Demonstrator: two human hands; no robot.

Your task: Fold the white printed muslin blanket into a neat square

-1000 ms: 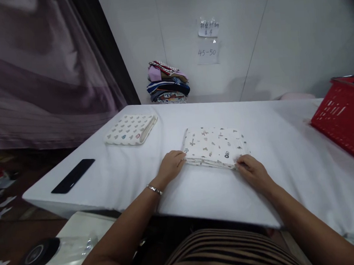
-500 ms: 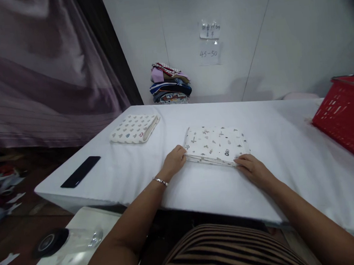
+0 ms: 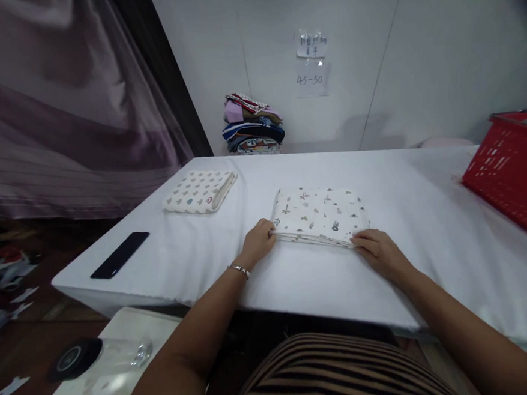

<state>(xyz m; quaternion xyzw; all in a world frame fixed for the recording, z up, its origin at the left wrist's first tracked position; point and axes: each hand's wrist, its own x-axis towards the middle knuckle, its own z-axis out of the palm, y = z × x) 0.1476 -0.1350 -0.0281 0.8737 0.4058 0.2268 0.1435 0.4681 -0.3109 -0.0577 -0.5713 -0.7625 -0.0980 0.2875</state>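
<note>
A white cloth with small grey and brown prints lies folded into a rectangle on the white-covered table. My left hand pinches its near left corner. At the near right corner, my right hand grips the folded edge between thumb and fingers. Several layers show along the edge facing me. Farther left lies another folded cloth, white with a repeated grey print, apart from both hands.
A black phone lies near the table's left edge. At the right stands a red plastic basket. A stack of folded fabrics rises behind the table's far edge. Lower left, a clear bottle with a black lid lies on a pale surface.
Both hands keep hold of the near corners. The left hand and the cloth's left side have shifted very slightly left; the cloth's near edge looks slightly more spread out.
</note>
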